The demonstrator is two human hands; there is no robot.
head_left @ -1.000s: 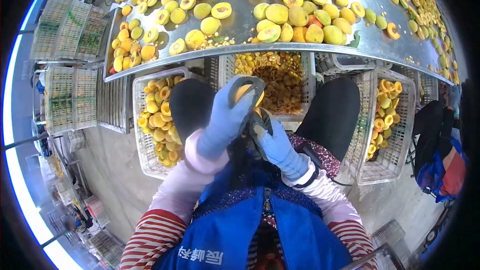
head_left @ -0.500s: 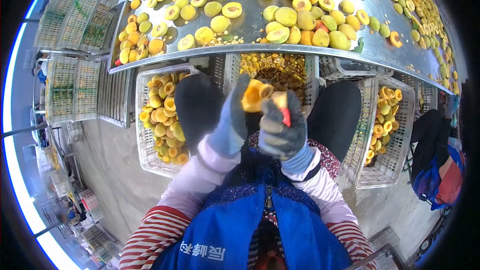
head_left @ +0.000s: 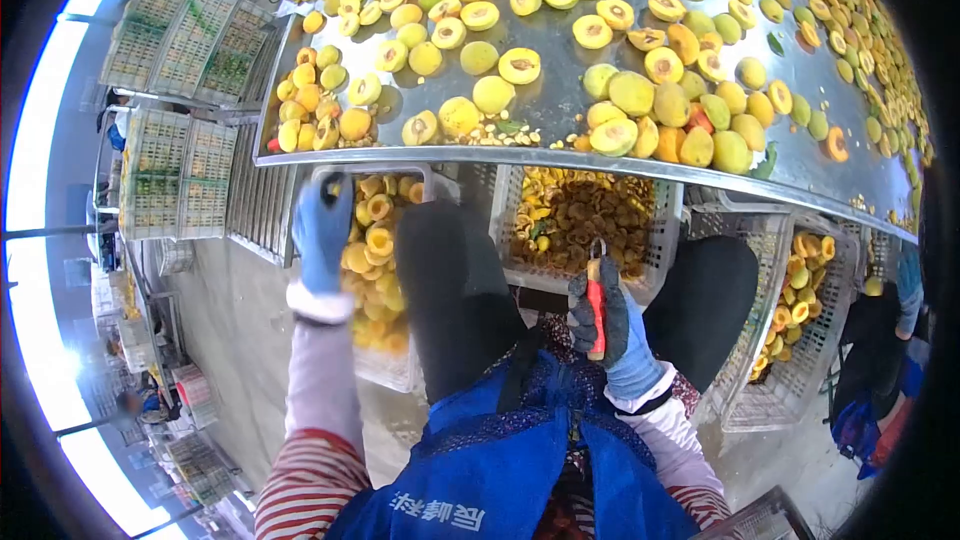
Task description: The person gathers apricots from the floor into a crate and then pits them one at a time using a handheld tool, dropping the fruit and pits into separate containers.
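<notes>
My right hand [head_left: 622,332], in a dark-coated blue glove, grips a pitting tool [head_left: 597,308] with a red and wooden handle and a metal loop at its top end. It is above my lap, just in front of a crate of dark pits and yellow scraps [head_left: 600,225]. My left hand [head_left: 323,230], gloved too, is over the left side of a crate [head_left: 375,368] of pitted yellow peach halves [head_left: 378,240]. Motion smears its fingers, and I cannot see whether anything is in them.
A metal table [head_left: 560,60] carries peach halves, many with pits in. Another crate [head_left: 760,405] of peach halves stands right of my knee. Stacked crates [head_left: 160,175] are at the left. A co-worker's gloved hand [head_left: 908,290] shows at the far right.
My left hand has moved from in front of me, where it held a peach half, leftward to the crate. My right hand has lowered slightly with the tool, now upright. The view has shifted.
</notes>
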